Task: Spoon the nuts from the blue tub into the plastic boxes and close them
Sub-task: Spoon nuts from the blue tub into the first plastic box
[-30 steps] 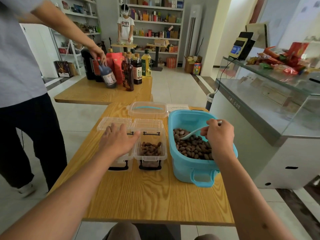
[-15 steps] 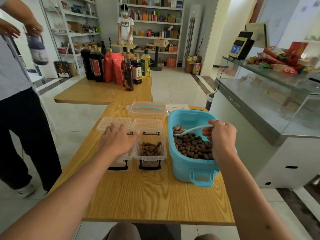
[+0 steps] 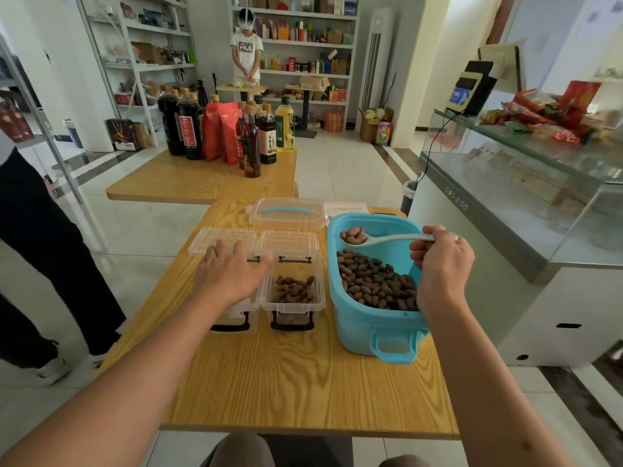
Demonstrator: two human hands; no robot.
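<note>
The blue tub stands on the right of the wooden table, partly filled with brown nuts. My right hand grips a white spoon by its handle; the spoon's bowl carries a few nuts and hangs over the tub's far left side. Two clear plastic boxes stand open side by side, lids folded back. The right box holds a layer of nuts. My left hand rests flat over the left box, hiding its inside.
A clear lid with a blue handle and a sheet of paper lie at the table's far edge. A second table with bottles stands beyond. A person's legs are at the left, a glass counter at the right.
My right hand has lifted the spoon out of the nuts with a few on it, toward the tub's far left. The person at the left took a bottle and drew back.
</note>
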